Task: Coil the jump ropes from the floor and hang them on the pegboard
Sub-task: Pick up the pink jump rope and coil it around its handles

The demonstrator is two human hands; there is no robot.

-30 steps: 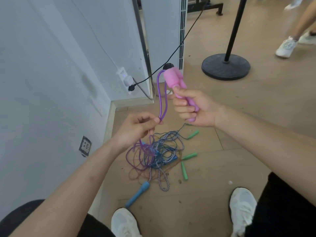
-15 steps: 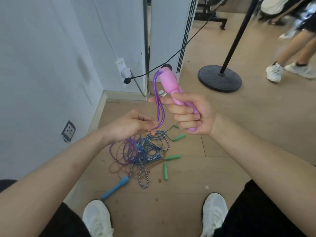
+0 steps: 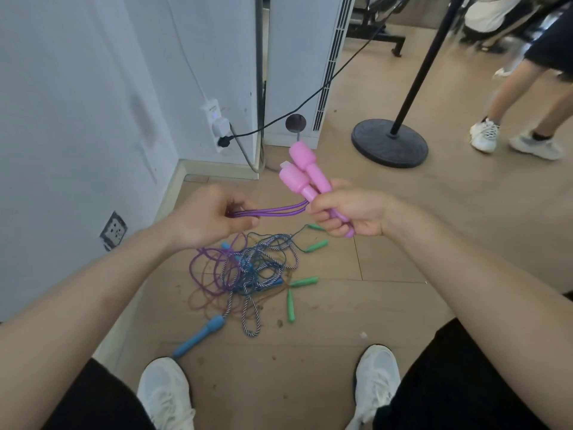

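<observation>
Along the left third of the frame a pale wall (image 3: pixel 62 119) closes the scene, meeting the wooden floor (image 3: pixel 449 243) at a baseboard (image 3: pixel 173 193) that runs down toward the lower left. A wall socket (image 3: pixel 114 229) sits low on the wall, and a plug adapter (image 3: pixel 217 125) with a black cable (image 3: pixel 310 97) hangs near the corner. At top centre a white slatted unit (image 3: pixel 304 57) stands against that corner. In the upper right a round black stand base (image 3: pixel 389 142) with its pole (image 3: pixel 421 63) rests on the floor, and beyond it another person's legs (image 3: pixel 511 97) and pale trainers (image 3: pixel 483 136) crowd the right edge. Bare boards lie open through the middle right, between the stand base and the wearer's white shoes (image 3: pixel 164 395) at the bottom edge.

At frame centre the right hand (image 3: pixel 350 209) curls its fingers round two pink handles (image 3: pixel 302 169), held side by side with their thick ends pointing up and left. Several strands of purple cord (image 3: pixel 269 211) run leftward from the handles to the left hand (image 3: pixel 210 217), which pinches them between thumb and fingers. The strands are drawn nearly straight between the two hands.

Below the hands a tangle of ropes (image 3: pixel 254 268) lies on the floor near the baseboard: purple loops, a blue-and-white braided cord and a thin dark green cord. A blue handle (image 3: pixel 201 335) sticks out toward the lower left, and green handles (image 3: pixel 304 282) lie on the tangle's right side.
</observation>
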